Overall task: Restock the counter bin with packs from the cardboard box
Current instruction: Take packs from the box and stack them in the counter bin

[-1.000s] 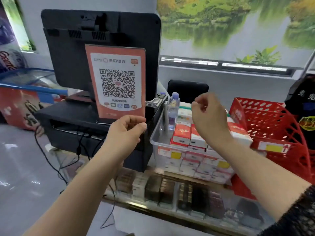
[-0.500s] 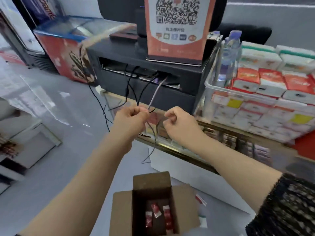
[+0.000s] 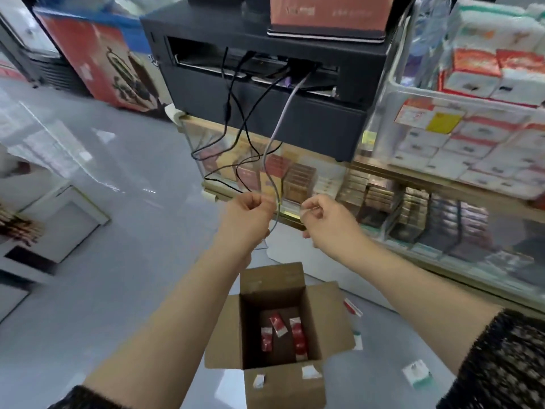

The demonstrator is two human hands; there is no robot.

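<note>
An open cardboard box (image 3: 295, 290) stands on the floor below my forearms, with a few red and white packs (image 3: 278, 324) lying at its bottom. The clear counter bin (image 3: 389, 95) sits on the glass counter at the upper right, stacked with red and white packs (image 3: 474, 69). My left hand (image 3: 246, 215) and my right hand (image 3: 323, 221) hover side by side above the box, in front of the counter's edge. Both have curled fingers, and they pinch what looks like a thin clear strip of film (image 3: 305, 207) stretched between them.
A black register stand (image 3: 265, 93) sits on the counter, with several cables (image 3: 236, 119) hanging down close to my left hand. The glass display case (image 3: 413, 208) holds rows of packs. Small scraps (image 3: 417, 373) lie on the grey floor. A freezer (image 3: 97, 54) stands far left.
My view has tipped down from the QR sign to the floor and the box. Both hands dropped from bin height to the counter's edge and came closer together, still pinched.
</note>
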